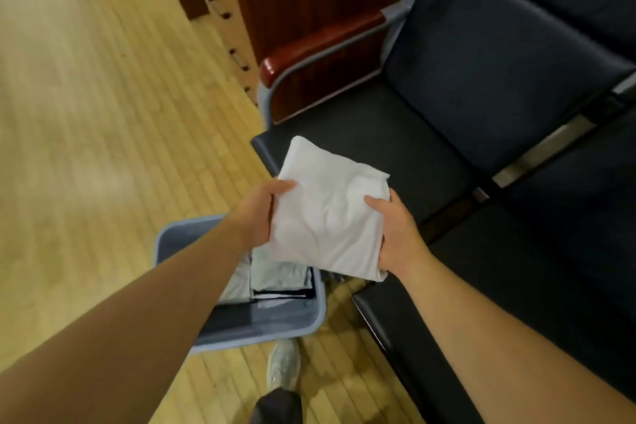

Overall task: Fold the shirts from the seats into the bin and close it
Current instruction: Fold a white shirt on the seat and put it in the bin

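Head cam shows my left hand point(263, 213) and right hand point(395, 234) each gripping a side of the folded white shirt point(327, 213) so it stays flat, hovering just above the open bin point(309, 327) by the seats point(395, 134).

The fingers of the left hand point(261, 213) and the right hand point(395, 234) are tucked out of sight under the folded white shirt point(330, 213) (only the thumbs show on top). At 7 o'clock from the shirt, the left forearm point(155, 303) and the shirt cover much of the bin point(261, 330). The floor point(69, 79) at 10 o'clock is blurred. The seats point(481, 96) run off the edge at 3 o'clock.
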Demonstrator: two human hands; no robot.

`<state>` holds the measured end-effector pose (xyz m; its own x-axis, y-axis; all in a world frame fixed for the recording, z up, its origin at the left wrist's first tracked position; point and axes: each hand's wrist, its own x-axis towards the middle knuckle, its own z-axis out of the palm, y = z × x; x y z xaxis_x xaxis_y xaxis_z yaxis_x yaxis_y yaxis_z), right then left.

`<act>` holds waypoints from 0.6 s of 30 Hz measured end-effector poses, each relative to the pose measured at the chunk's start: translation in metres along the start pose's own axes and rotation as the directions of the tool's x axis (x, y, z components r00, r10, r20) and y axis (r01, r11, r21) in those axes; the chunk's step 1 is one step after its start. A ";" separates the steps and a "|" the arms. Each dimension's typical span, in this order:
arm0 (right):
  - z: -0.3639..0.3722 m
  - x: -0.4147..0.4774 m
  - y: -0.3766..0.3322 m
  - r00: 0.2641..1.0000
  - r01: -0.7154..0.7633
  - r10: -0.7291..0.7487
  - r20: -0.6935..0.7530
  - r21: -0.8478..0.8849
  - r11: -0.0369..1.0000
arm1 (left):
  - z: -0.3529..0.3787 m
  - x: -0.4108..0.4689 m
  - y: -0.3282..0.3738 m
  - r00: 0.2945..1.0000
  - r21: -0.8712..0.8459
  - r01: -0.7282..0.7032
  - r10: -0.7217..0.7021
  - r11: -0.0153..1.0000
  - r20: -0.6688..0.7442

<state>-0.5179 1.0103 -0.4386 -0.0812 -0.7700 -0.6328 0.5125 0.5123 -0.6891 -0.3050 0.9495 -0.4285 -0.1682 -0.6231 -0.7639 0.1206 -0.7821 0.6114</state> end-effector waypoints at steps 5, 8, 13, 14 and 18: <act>0.072 0.002 0.050 0.991 -0.099 0.111 0.073 -0.148 0.984 | -0.099 -0.021 -0.018 0.994 -0.135 0.014 -0.028 0.991 -0.102; 0.114 0.022 0.094 0.979 -0.159 0.182 0.093 -0.215 0.964 | -0.161 -0.012 -0.034 0.989 -0.187 -0.001 -0.027 0.982 -0.144; 0.173 0.084 0.191 0.966 -0.237 0.256 0.038 -0.271 0.933 | -0.261 0.033 -0.068 0.976 -0.223 -0.013 -0.036 0.975 -0.213; 0.182 0.095 0.210 0.962 -0.253 0.271 0.029 -0.276 0.927 | -0.279 0.044 -0.076 0.973 -0.228 -0.010 -0.043 0.974 -0.225; 0.202 0.143 0.280 0.939 -0.325 0.344 0.003 -0.317 0.891 | -0.339 0.092 -0.112 0.961 -0.225 0.024 -0.084 0.974 -0.262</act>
<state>-0.2128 0.9666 -0.6512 0.1023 -0.5482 -0.8301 0.2126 0.8272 -0.5201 -0.0019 0.9761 -0.6369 0.0843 -0.5361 -0.8400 0.3333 -0.7792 0.5308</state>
